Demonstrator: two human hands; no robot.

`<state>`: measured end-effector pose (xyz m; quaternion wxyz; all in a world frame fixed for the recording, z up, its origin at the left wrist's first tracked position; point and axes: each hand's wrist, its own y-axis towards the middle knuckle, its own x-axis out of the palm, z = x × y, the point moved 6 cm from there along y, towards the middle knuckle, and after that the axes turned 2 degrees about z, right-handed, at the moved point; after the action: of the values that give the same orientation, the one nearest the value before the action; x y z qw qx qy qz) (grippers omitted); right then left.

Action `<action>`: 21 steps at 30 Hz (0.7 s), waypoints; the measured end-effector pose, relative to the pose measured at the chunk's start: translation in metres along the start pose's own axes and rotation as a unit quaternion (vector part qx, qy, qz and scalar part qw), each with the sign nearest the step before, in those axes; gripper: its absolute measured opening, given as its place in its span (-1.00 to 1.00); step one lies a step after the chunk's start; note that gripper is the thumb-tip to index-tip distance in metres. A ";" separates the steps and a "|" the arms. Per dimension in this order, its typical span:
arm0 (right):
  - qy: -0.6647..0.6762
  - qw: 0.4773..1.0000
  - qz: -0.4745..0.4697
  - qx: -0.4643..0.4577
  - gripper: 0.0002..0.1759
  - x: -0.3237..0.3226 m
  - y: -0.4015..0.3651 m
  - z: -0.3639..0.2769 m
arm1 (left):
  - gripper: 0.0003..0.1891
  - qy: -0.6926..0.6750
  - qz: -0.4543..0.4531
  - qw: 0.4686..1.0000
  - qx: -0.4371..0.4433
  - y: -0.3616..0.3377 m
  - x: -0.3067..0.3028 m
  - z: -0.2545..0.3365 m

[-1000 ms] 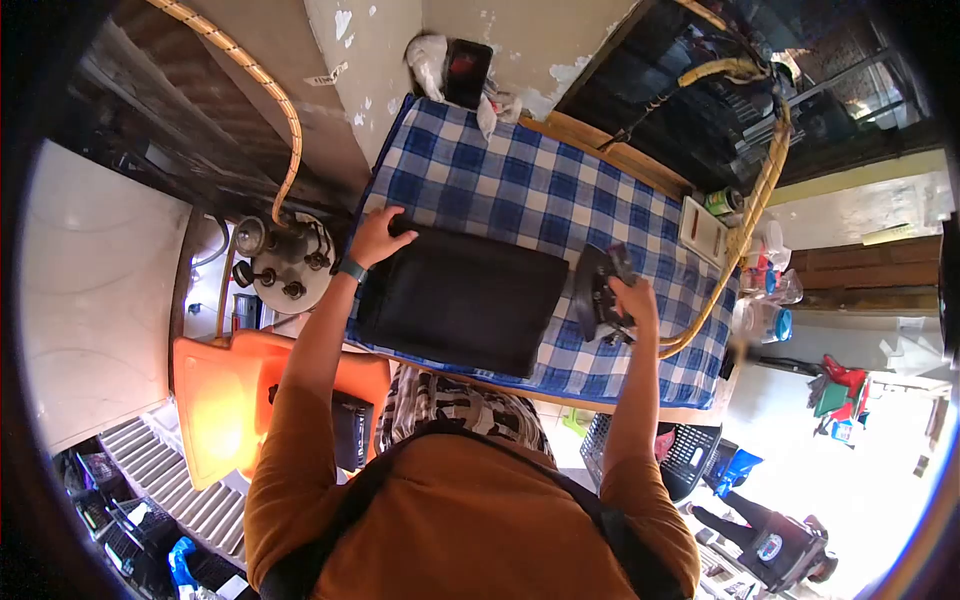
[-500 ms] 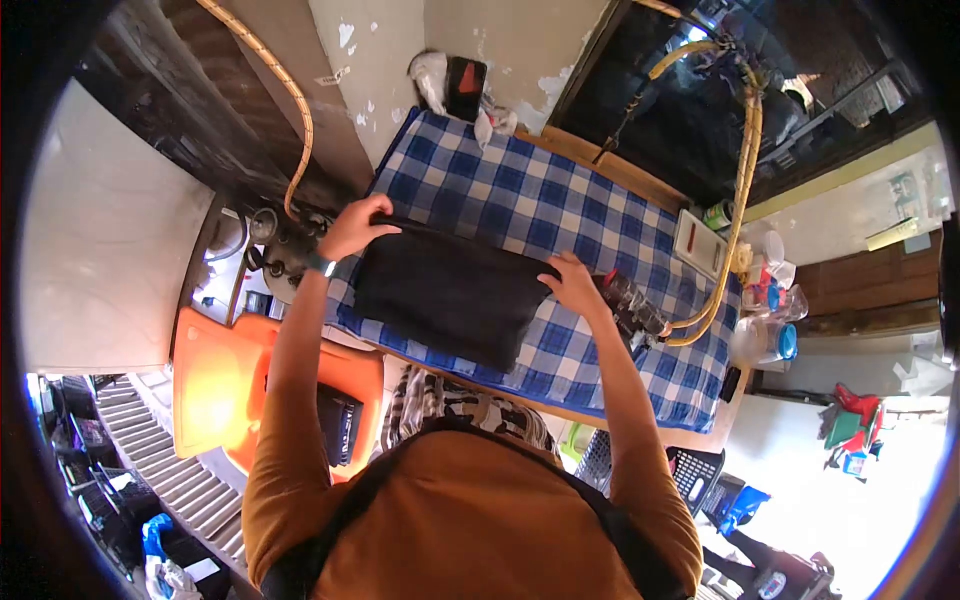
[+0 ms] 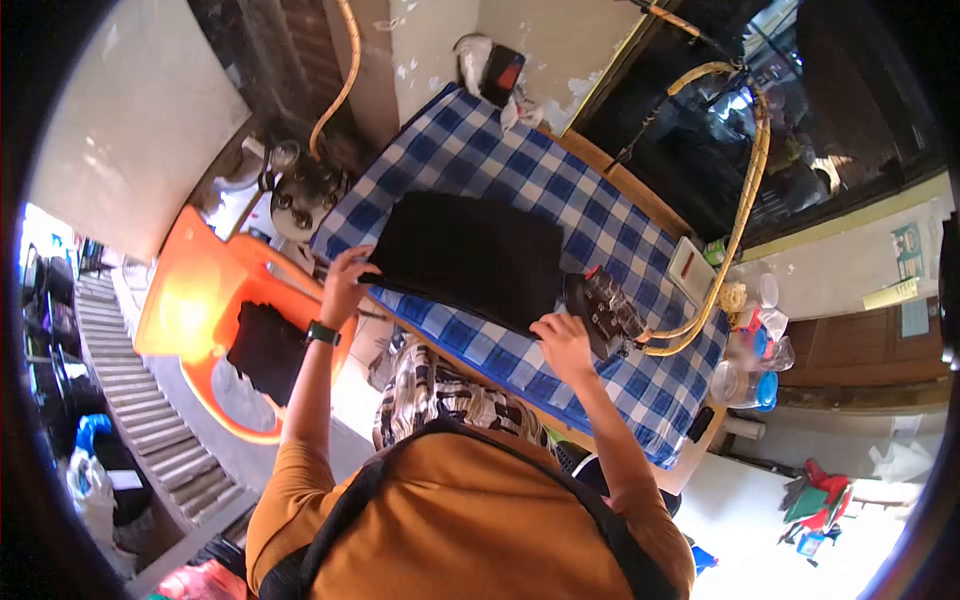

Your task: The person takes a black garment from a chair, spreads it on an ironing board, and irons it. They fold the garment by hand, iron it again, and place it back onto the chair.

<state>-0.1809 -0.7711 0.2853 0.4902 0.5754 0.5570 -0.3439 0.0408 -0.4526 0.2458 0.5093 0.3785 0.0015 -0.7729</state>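
A folded black cloth (image 3: 470, 250) lies flat on the blue and white checked cover (image 3: 640, 250) of the table. At its near left corner, my left hand (image 3: 348, 285) pinches the edge between thumb and fingers. My right hand (image 3: 565, 345) grips the near edge close to the right corner. Just right of the black cloth, a dark iron (image 3: 605, 310) with a red part rests on the cover, and a yellow cord (image 3: 735, 255) runs from it. What garment the black cloth may be is not clear.
An orange chair (image 3: 190, 270) at the left holds more black cloth (image 3: 268, 345). Beside the table's left end is a dark round metal device (image 3: 300, 195). A white tray (image 3: 690, 270) and plastic jars (image 3: 765, 390) are at the right. A phone-like object (image 3: 503, 75) lies at the far corner.
Both hands have moved from the far edge of the black cloth to its near edge. The head view has turned, and the cloth lies farther from me on the table.
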 end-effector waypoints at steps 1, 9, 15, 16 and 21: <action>-0.018 0.996 -0.091 0.006 -0.69 0.028 -0.015 0.006 | -0.53 -0.070 -0.049 0.991 -0.100 -0.025 0.018 -0.013; -0.113 0.973 0.018 0.199 -0.18 -0.074 -0.001 0.121 | -0.60 -0.152 0.102 0.917 -0.355 -0.084 0.057 -0.047; 0.328 0.859 -0.109 0.379 -0.63 -0.020 -0.002 0.187 | -0.66 -0.264 0.183 0.833 -0.451 -0.098 0.073 -0.075; 0.320 0.832 -0.087 0.445 -0.68 -0.019 -0.002 0.198 | -0.68 -0.027 0.179 0.876 -0.446 -0.098 0.057 -0.063; 0.226 0.862 0.002 0.453 -0.69 -0.031 0.039 0.127 | -0.62 -0.326 0.050 0.796 -0.508 -0.095 0.060 -0.063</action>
<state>-0.1276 -0.8970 0.2854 0.0362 0.7971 0.4343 -0.4180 -0.0091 -0.4297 0.1291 0.6369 -0.2088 0.2088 -0.7121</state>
